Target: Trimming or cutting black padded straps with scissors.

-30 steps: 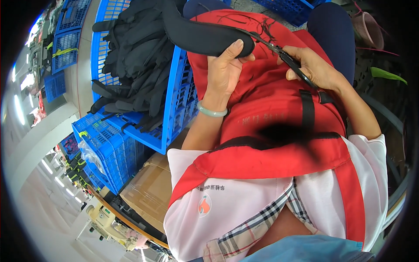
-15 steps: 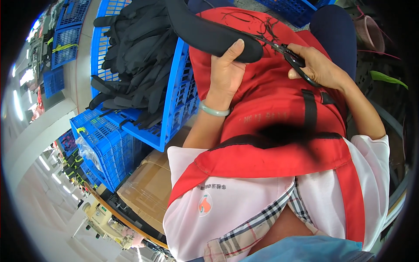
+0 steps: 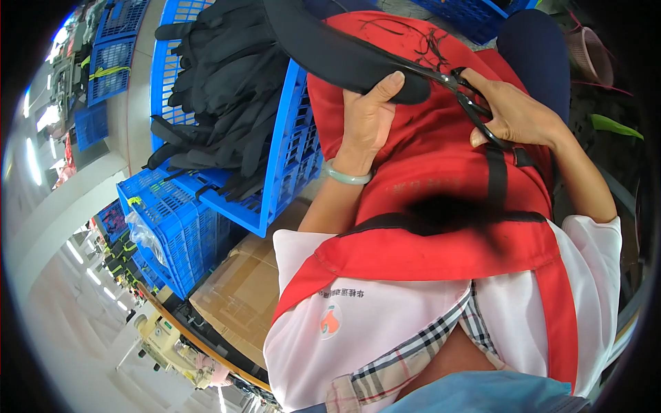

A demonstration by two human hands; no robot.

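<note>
My left hand (image 3: 372,113), a pale bangle at its wrist, grips a curved black padded fabric piece (image 3: 344,60) near its rounded end, thumb on top. My right hand (image 3: 515,113) has its fingers and thumb through the handles of black-handled scissors (image 3: 451,82). The handles are spread apart, and the blades lie along the upper edge of the black piece close to its rounded end. Below both hands is the red apron (image 3: 427,148) over my lap, with thin black trimmings (image 3: 423,43) scattered on it.
A blue plastic crate (image 3: 279,165) on the left holds a heap of similar black pieces (image 3: 227,82). It rests by another blue crate (image 3: 172,234) and a cardboard box (image 3: 237,282). At the far right stands a pink basket (image 3: 591,55).
The scissor handles have spread wider in my right hand, and the blades now lie along the black piece's edge. The whole view has shifted slightly.
</note>
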